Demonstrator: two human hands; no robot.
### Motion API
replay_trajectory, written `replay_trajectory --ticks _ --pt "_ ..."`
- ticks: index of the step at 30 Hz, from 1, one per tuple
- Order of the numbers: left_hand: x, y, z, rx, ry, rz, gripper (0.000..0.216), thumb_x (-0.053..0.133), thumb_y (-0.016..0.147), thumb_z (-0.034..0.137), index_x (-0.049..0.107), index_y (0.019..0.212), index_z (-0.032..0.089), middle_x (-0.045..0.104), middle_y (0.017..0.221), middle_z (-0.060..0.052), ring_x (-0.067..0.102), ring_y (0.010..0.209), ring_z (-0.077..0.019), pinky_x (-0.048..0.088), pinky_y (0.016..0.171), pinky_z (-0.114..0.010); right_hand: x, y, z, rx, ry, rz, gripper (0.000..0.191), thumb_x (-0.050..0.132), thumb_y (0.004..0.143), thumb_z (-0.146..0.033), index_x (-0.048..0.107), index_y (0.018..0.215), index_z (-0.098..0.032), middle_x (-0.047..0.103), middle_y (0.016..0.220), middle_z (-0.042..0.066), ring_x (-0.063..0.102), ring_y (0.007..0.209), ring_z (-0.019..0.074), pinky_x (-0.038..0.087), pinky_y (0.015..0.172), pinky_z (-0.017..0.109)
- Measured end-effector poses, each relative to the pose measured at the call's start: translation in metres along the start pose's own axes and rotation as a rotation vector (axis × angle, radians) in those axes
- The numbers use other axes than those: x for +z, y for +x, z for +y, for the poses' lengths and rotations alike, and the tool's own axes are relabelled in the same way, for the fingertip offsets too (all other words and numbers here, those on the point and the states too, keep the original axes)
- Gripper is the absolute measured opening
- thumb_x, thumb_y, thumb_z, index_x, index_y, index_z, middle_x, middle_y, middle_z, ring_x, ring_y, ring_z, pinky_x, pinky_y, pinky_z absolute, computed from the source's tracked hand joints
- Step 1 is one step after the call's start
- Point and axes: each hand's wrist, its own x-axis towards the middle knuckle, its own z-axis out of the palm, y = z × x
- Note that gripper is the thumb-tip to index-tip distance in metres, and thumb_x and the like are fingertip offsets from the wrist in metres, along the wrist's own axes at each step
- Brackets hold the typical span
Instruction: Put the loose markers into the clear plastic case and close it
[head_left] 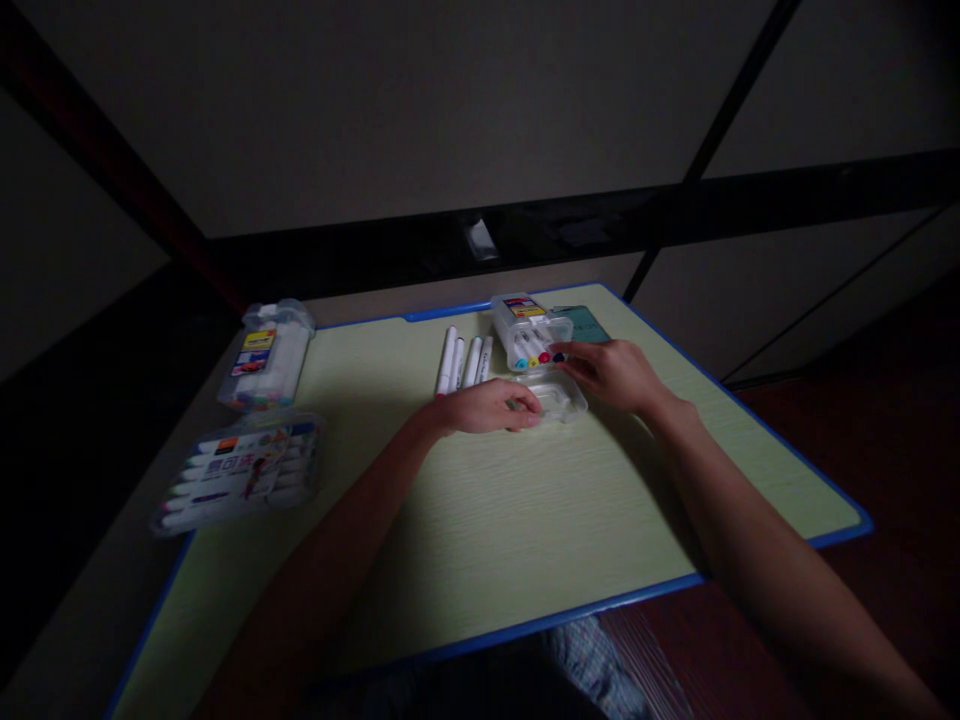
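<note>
A clear plastic marker case (529, 330) lies open on the pale green table (525, 520), with several white markers inside, their coloured ends facing me. Its clear lid (559, 398) lies flat in front of it. My left hand (491, 408) rests on the lid's left edge, fingers curled against it. At the case's open end my right hand (615, 372) has its fingertips by the coloured marker ends. Several loose white markers (463, 362) lie side by side just left of the case.
Two more clear marker packs sit at the table's left: one upright-lying case (266, 357) at the back and a flat pack (240, 475) nearer me. A teal card (589, 322) lies behind the open case. The table has a blue rim (840, 530). The room is dim.
</note>
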Motion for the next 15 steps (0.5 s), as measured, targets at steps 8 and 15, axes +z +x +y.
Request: replay_trajectory --ticks 8,15 --pt "0.000 0.000 0.000 0.020 0.026 -0.005 0.024 0.053 0.076 0.024 0.055 0.094 0.009 0.058 0.086 -0.005 0.050 0.071 -0.0086 0.041 0.066 -0.022 -0.004 -0.001 -0.003 -0.044 0.012 0.083 0.042 0.032 0.086 -0.043 0.065 0.093 -0.018 0.063 0.061 0.004 0.046 0.047 0.0113 0.023 0.050 0.024" --pt "-0.001 0.000 0.000 0.001 0.043 -0.009 0.026 0.053 0.076 0.023 0.054 0.098 0.008 0.058 0.089 -0.006 0.052 0.072 -0.0093 0.041 0.067 -0.024 -0.010 -0.003 -0.019 -0.163 0.035 0.165 0.046 0.028 0.088 -0.042 0.056 0.062 -0.016 0.050 0.049 0.001 0.034 0.042 0.0083 0.018 0.049 0.025"
